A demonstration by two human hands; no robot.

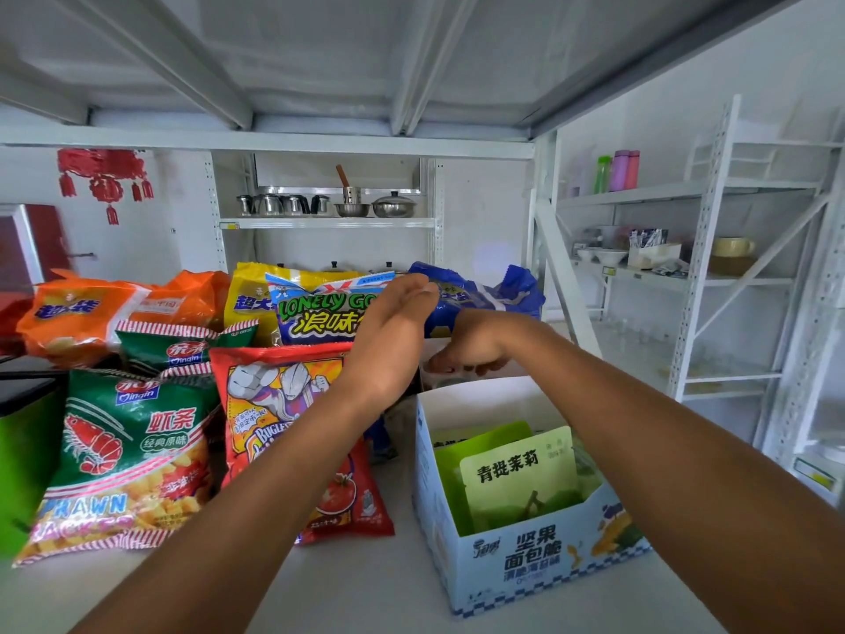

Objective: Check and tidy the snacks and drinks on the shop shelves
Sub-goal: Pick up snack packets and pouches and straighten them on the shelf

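My left hand (393, 331) reaches out flat with straight fingers, its tips at the blue snack bag (475, 292) and beside the Lonely God bag (320, 308). My right hand (475, 345) is curled over the top of a white pack (432, 354) behind the open blue-and-white carton (526, 565), which holds green sachets (516, 473). A red Bugles bag (274, 404) lies under my left forearm. Left of it lie a green prawn cracker bag (128, 450), a second green bag (183, 350), an orange bag (91, 308) and a yellow bag (247, 295).
Everything sits on a white shelf board (366, 588) with another shelf (320, 61) close overhead. A green bin (23, 450) stands at the far left. A back rack holds steel pots (393, 205); a white rack (704, 276) at the right holds cups and bowls.
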